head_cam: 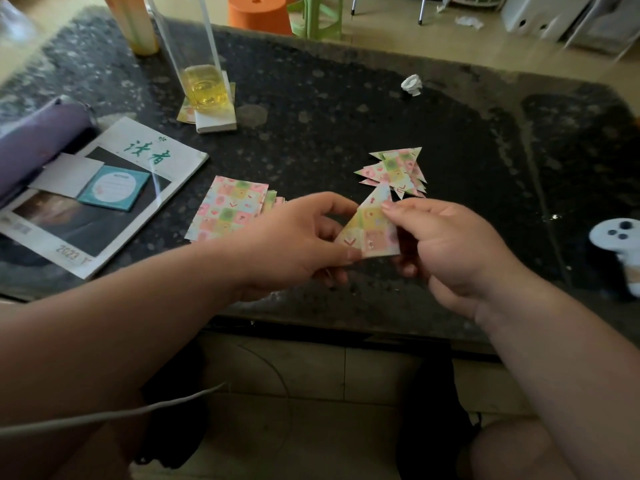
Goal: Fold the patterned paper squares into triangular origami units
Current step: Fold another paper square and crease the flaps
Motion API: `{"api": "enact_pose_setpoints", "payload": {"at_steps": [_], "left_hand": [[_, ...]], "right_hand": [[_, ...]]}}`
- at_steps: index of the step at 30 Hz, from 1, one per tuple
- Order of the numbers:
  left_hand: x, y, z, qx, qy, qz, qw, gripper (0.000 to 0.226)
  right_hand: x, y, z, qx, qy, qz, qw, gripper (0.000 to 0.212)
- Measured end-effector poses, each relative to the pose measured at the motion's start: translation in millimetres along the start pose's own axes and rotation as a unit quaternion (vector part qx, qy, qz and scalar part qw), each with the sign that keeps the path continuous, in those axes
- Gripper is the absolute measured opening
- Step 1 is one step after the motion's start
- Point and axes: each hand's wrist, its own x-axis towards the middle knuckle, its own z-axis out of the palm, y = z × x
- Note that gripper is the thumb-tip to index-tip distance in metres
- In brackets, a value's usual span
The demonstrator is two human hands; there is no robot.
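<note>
Folded triangle point(370, 227) pinched btwn left hand point(298, 244) & right hand point(446, 244), above table point(311, 109).

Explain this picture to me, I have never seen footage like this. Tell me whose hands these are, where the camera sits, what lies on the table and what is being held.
There is no machine here. A person wears one camera on the head, and it looks down at their own two hands. The left hand and the right hand both pinch a patterned paper triangle above a dark speckled table. On the table lie a stack of unfolded patterned squares, a pile of finished triangles, a booklet, a tall clear container with yellow liquid and a crumpled paper ball.
</note>
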Motion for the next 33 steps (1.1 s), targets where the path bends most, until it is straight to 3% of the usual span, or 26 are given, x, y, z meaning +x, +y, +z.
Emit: {"api": "enact_pose_setpoints", "payload": {"at_steps": [3,6,7,10,14,18,23,28,33], "left_hand": [[2.9,0.5,-8.7,0.043,0.014,0.006,0.999,0.046],[5.7,0.9,-19.0,0.118,-0.012,0.002,0.993,0.044],[6.1,1.1,-21.3,0.146,-0.018,0.000,0.989,0.043],[10.0,-0.5,-25.2,0.192,-0.010,0.001,0.981,0.040],[21.4,-9.4,-31.4,0.175,0.026,-0.016,0.984,0.037],[32.7,-23.1,-31.4,0.091,0.076,-0.061,0.991,0.017],[43.3,-34.6,-28.8,-0.023,0.148,-0.109,0.983,0.013],[38.5,-32.2,-27.8,-0.109,0.092,-0.087,0.986,0.039],[31.4,-25.6,-27.8,-0.251,0.007,-0.072,0.965,0.051]], "right_hand": [[0.0,-0.8,-4.6,-0.042,-0.003,-0.025,0.999,0.012],[1.3,-0.4,-14.7,-0.127,-0.020,-0.126,0.984,0.044],[2.0,-0.2,-16.7,-0.175,-0.021,-0.160,0.971,0.045],[6.2,4.7,-16.7,-0.271,-0.019,-0.203,0.941,0.024],[10.5,15.9,-11.1,-0.303,-0.050,-0.174,0.936,0.014],[15.7,25.5,-8.5,-0.324,-0.057,-0.138,0.934,0.014],[17.1,29.6,-6.2,-0.342,-0.040,-0.138,0.929,0.026],[18.6,27.7,-10.1,-0.238,-0.001,-0.160,0.958,0.027],[15.4,22.8,-14.3,-0.136,-0.024,-0.203,0.969,0.038]]}}
